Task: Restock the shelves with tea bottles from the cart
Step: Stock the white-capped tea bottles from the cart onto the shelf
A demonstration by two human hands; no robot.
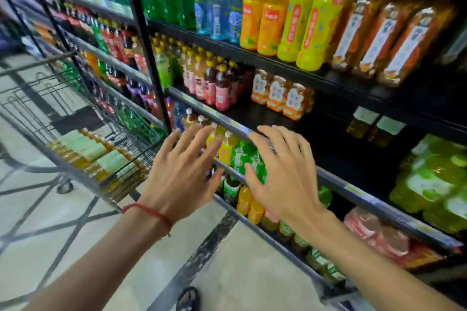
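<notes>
Lying in the cart: tea bottles [96, 156] with pale green labels, on their sides, packed into the basket's near corner.
Cart [38, 64]: dark wire, at the far left beside the shelving, standing on a pale tiled floor [50, 235] with dark lines.
Left hand [182, 174]: holding nothing, palm down, fingers spread and almost straight, raised in front of the shelf rail [227, 122]; a red string [149, 211] circles the wrist.
Right hand [285, 177]: also holding nothing, fingers splayed wide, just beside the left hand; whether the fingertips touch the rail cannot be told.
Middle shelf [341, 154]: dark board showing behind the right hand, with orange-labelled bottles [278, 93] at its back.
Further right: two upright tea bottles with pale labels [374, 125], deep on the same shelf.
</notes>
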